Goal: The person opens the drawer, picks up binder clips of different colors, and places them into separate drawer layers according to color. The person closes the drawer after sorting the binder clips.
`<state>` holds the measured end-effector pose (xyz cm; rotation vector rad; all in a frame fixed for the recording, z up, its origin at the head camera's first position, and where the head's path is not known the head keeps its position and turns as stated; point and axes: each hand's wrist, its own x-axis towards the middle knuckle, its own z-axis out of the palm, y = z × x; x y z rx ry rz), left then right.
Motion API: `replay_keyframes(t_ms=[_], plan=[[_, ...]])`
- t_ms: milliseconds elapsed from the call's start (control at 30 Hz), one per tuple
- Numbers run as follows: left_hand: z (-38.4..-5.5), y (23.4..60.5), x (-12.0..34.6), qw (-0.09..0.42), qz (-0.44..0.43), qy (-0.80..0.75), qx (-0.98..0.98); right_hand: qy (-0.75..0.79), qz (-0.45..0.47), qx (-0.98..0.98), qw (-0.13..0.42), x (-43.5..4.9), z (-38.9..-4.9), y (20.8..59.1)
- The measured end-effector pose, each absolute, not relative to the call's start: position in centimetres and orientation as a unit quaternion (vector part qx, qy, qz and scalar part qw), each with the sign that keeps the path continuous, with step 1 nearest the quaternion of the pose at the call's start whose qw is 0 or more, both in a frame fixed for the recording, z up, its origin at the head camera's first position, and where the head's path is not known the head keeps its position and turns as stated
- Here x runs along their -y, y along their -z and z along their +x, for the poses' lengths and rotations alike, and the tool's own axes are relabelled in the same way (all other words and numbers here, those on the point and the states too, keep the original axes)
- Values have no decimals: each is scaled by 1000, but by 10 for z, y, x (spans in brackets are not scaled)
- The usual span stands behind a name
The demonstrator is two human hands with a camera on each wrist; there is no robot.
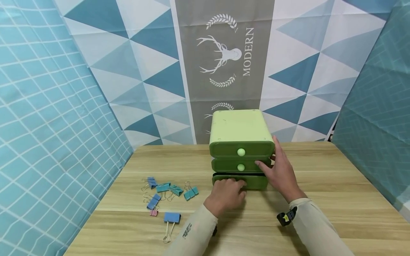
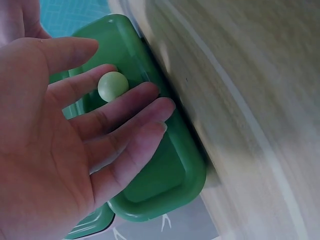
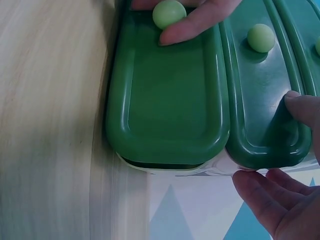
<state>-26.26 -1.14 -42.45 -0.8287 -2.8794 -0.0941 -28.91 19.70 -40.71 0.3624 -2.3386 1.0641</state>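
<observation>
On the table (image 1: 336,177), the cabinet (image 1: 240,126) stands with its bottom drawer (image 1: 257,182) ajar, left hand (image 1: 227,193) clamping the knob (image 2: 113,86) between two fingers and right hand (image 1: 283,175) gripping the cabinet's side, apparently the opening step, whose next move calls for a straight, braced pull.

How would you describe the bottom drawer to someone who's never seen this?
A green cabinet stands on the wooden table. Its bottom drawer is the lowest of three; unlike those above, its round knob sits between fingers of the left hand.
</observation>
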Motion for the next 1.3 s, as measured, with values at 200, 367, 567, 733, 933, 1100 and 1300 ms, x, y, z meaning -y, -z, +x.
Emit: replay_keyframes(t_ms=[200, 367, 567, 733, 933, 1100, 1300], plan=[[-269, 425, 12, 74, -276, 49, 957, -394, 134, 868, 270, -197, -289, 407], [-273, 426, 12, 74, -277, 72, 955, -395, 136, 867, 272, -197, -289, 407], [-278, 427, 12, 69, -273, 111, 953, -396, 136, 867, 271, -198, -289, 407], [-281, 431, 13, 56, -258, 165, 950, -401, 138, 866, 264, -198, -289, 405], [-283, 432, 15, 70, -247, 240, 936, -409, 141, 862, 264, -199, -291, 401], [-282, 429, 13, 101, -218, 290, 926, -412, 132, 865, 254, -198, -293, 398], [-284, 423, 7, 195, -149, 290, 925, -416, 145, 861, 254, -196, -293, 391]])
